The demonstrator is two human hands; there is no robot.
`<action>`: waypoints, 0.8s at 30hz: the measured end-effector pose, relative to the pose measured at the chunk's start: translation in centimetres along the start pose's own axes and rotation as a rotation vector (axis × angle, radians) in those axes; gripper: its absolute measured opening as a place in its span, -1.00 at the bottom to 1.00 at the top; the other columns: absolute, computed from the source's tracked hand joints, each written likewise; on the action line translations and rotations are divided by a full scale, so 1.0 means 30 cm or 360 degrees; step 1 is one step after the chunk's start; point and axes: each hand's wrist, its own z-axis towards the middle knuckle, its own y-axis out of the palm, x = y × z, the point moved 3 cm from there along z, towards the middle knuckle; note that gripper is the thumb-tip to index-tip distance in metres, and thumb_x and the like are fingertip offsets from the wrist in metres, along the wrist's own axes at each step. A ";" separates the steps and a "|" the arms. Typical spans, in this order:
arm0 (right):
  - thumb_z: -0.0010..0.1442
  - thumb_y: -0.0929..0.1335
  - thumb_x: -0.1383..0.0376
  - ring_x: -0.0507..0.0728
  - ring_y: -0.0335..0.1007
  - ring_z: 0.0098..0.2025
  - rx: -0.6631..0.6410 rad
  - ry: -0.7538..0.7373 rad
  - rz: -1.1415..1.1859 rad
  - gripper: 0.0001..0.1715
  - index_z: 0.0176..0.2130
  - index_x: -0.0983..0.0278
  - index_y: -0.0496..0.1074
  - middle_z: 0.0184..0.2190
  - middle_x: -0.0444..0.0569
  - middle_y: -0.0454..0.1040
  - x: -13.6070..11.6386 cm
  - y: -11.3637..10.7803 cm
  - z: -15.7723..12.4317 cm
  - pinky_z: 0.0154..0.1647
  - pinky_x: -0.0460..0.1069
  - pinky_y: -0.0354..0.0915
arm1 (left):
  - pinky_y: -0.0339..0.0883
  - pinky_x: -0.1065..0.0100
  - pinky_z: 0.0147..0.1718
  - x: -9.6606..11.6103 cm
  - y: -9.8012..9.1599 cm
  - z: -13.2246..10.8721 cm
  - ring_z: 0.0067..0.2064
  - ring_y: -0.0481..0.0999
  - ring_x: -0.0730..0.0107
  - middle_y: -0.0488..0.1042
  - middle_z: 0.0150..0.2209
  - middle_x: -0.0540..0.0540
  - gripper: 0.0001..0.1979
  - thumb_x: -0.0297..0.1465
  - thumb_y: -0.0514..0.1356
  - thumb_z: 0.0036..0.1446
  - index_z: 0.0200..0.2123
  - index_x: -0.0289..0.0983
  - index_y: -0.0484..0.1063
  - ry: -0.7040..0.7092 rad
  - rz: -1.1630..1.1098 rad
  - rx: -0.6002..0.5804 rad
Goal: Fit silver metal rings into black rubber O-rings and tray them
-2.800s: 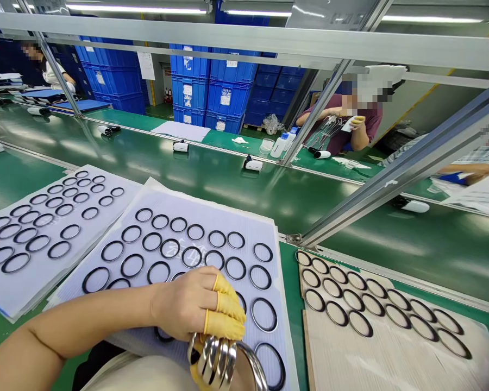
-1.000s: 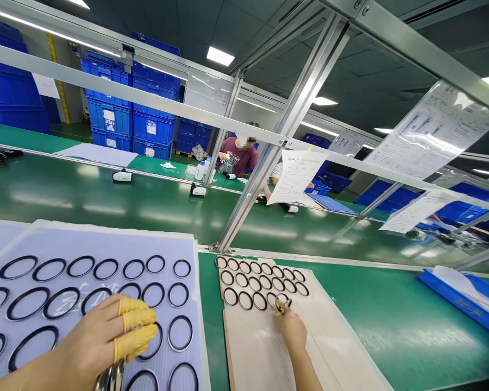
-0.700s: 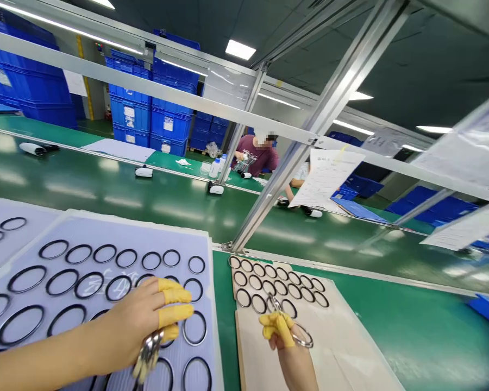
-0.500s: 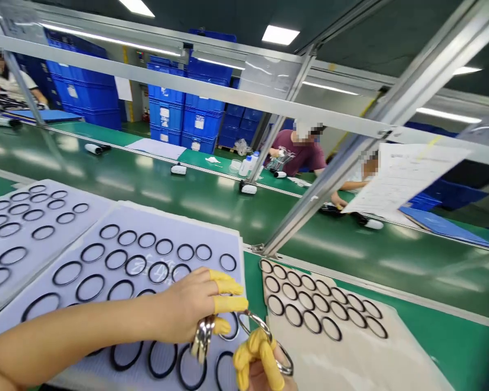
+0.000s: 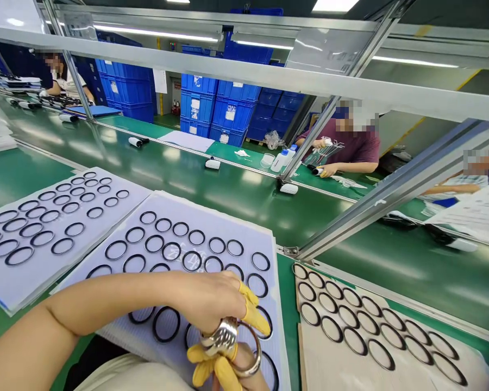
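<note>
My left hand (image 5: 214, 301), with yellow covers on its fingers, reaches in from the left over the middle sheet. Its fingers are curled, and a bunch of shiny silver metal rings (image 5: 222, 338) sits under its palm. My right hand (image 5: 232, 369), also with yellow finger covers, is just below, its fingertips close against the bunch. One more silver ring (image 5: 257, 363) loops at my right hand, its upper edge by my left fingertips. The left fingers partly hide the grip. Black-edged rings (image 5: 165, 324) lie around both hands on the white sheet (image 5: 187, 209).
Another white sheet with rings (image 5: 8, 285) lies at left, and a beige board (image 5: 321, 364) with rows of rings at right. A metal frame post (image 5: 342, 217) rises beyond. Behind it runs a green conveyor (image 5: 163, 176) with white-and-black parts; co-workers sit across it.
The view has turned left and the right-hand board appears nearer. My hands have come together; the bunch in my left hand is now against my right fingers.
</note>
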 end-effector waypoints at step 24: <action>0.05 0.48 0.03 0.18 0.60 -0.29 -0.0117 0.0147 0.0307 -0.51 -0.05 0.15 0.53 -0.19 0.05 0.64 0.022 0.045 0.021 -0.31 0.02 0.51 | 0.30 0.29 -0.15 -0.049 0.007 -0.029 -0.29 0.42 0.32 0.49 -0.42 -0.01 -0.88 -0.60 0.20 0.00 -0.41 -0.27 0.40 -0.0330 0.0018 -0.0020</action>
